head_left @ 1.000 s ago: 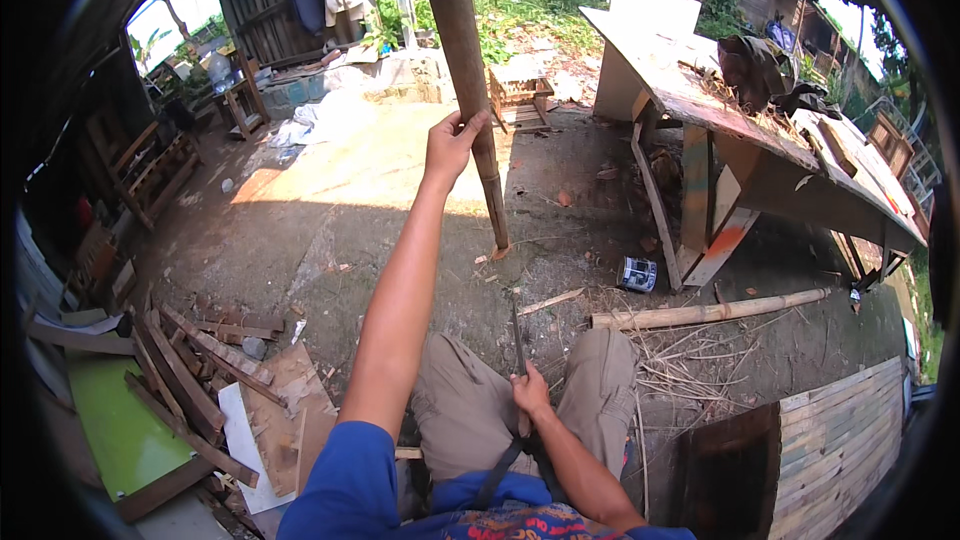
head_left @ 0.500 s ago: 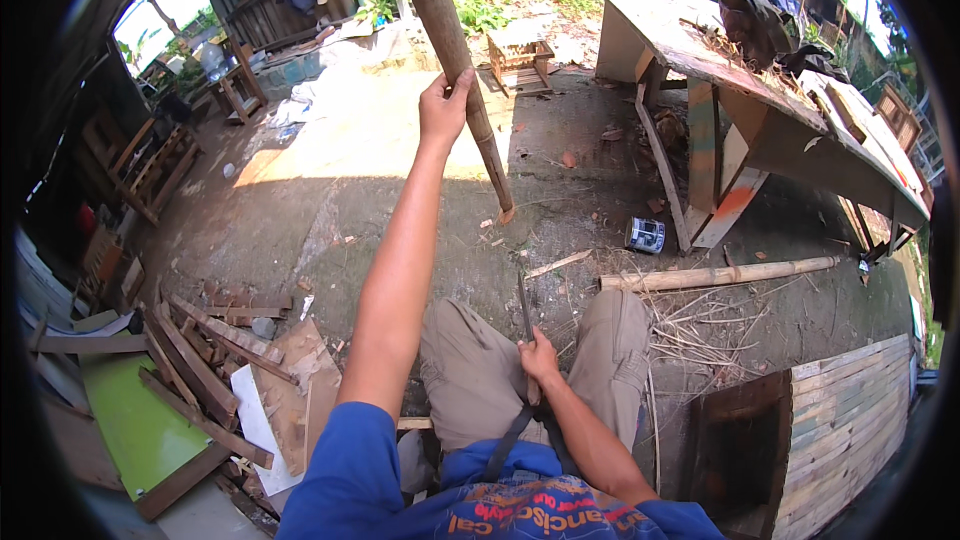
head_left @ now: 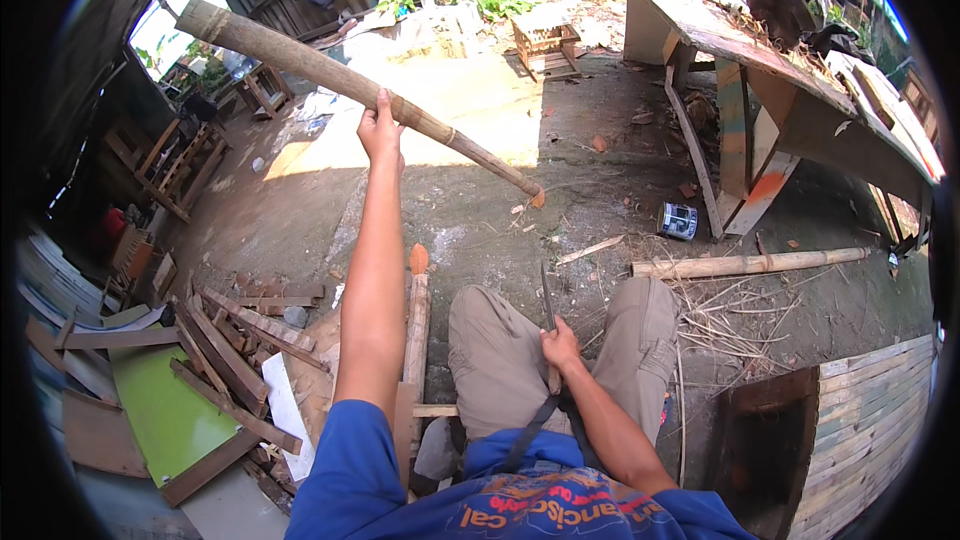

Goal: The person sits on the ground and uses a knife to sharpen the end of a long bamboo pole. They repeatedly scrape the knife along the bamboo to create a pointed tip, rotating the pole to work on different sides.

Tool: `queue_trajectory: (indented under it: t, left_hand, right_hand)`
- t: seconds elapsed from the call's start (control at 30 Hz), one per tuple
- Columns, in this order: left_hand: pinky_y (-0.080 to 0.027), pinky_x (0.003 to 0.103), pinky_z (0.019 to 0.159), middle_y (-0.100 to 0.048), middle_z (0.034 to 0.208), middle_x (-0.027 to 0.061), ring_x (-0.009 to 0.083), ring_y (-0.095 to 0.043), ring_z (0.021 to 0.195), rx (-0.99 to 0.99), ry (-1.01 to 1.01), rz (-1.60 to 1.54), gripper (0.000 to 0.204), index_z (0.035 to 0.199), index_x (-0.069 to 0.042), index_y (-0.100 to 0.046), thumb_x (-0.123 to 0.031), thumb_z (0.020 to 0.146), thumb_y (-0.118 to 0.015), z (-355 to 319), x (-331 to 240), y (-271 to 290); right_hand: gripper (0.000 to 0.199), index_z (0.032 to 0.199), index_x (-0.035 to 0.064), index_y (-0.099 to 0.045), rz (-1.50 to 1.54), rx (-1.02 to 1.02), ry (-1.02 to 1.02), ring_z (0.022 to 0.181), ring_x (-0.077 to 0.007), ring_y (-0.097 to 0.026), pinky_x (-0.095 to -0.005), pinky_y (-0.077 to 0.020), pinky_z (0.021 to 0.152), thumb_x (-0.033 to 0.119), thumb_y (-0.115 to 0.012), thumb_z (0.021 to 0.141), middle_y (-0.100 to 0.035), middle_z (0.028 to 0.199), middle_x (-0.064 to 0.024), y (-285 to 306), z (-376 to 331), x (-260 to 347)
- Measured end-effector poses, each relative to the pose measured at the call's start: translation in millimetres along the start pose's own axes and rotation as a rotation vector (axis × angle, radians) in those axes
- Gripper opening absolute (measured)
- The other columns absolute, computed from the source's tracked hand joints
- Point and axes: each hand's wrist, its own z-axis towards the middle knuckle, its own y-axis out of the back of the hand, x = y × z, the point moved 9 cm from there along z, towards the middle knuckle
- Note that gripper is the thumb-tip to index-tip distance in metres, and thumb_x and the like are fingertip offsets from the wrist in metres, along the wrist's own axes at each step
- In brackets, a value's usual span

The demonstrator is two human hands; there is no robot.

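Note:
My left hand (head_left: 381,132) is closed around a thick bamboo pole (head_left: 300,62), my arm stretched forward. The pole slants from the upper left, where its wide end hangs over the yard, down to a thinner end near the floor at the middle. A brown leaf lies by that lower end. Over my lap, my right hand (head_left: 561,345) grips a long knife (head_left: 547,298) by its handle, the dark blade pointing forward, apart from the pole.
Another bamboo pole (head_left: 750,266) lies right of my knees, with bamboo strips (head_left: 735,325) beside it. A tin can (head_left: 678,221) stands near a wooden table (head_left: 690,20). Scrap boards (head_left: 225,360) pile up at the left; a slatted wooden piece (head_left: 860,425) is at lower right.
The bamboo pole's upper end has swung left and down, so the pole lies much flatter. My left hand moved left with it. The knife stays over my lap.

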Motion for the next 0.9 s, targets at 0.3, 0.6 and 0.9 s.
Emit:
queue_trajectory:
  t: [0.3, 0.6, 0.9]
  left_hand:
    - [-0.049, 0.049, 0.095, -0.066, 0.110, 0.0061, 0.0186, -0.060, 0.105, -0.013, 0.027, -0.059, 0.044, 0.114, -0.005, -0.064, -0.046, 0.097, -0.062, 6, 5, 8]
    - [-0.053, 0.046, 0.087, -0.065, 0.105, 0.0067, 0.0177, -0.061, 0.099, 0.026, -0.025, -0.033, 0.042, 0.108, -0.004, -0.063, -0.044, 0.097, -0.062, -7, -2, -5]
    - [-0.051, 0.063, 0.087, -0.060, 0.123, 0.0137, 0.0326, -0.061, 0.112, -0.376, 0.154, -0.231, 0.059, 0.127, -0.003, -0.050, -0.053, 0.096, -0.058, 22, -6, 63]
  right_hand:
    - [0.064, 0.144, 0.0055, -0.046, -0.073, -0.073, 0.110, 0.066, -0.0252, -0.069, -0.0392, -0.0548, 0.073, 0.028, -0.067, 0.087, -0.069, 0.072, -0.0108, -5, 12, -6]
    - [0.062, 0.142, 0.0037, -0.048, -0.070, -0.146, 0.202, 0.063, -0.0245, -0.068, -0.0390, -0.0552, 0.069, 0.026, -0.067, 0.087, -0.070, 0.078, -0.0132, -7, 16, -3]
    - [0.037, 0.111, -0.0010, -0.052, 0.665, -0.040, -0.121, 0.051, -0.0125, -0.051, -0.0294, -0.0459, 0.044, 0.027, -0.069, 0.093, -0.054, 0.069, -0.0036, 27, 27, 7]
